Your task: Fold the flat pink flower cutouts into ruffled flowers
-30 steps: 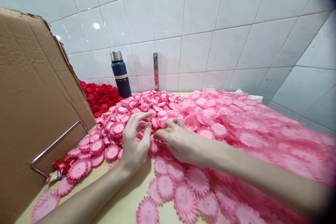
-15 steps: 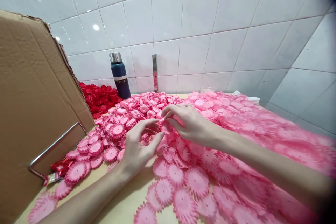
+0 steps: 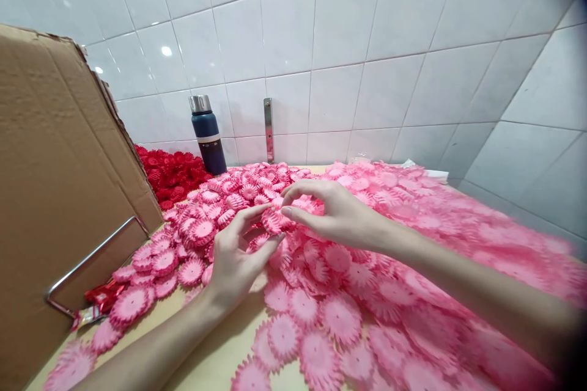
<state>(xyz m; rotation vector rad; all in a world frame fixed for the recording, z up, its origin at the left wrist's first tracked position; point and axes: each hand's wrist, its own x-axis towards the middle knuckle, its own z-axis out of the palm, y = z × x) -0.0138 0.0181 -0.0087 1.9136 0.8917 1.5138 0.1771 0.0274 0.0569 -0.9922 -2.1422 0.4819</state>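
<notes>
The cardboard box is cut off by the left edge. Right of it, pink flower pieces blur toward the dark corner, and both forearms leave the bottom edge.
</notes>
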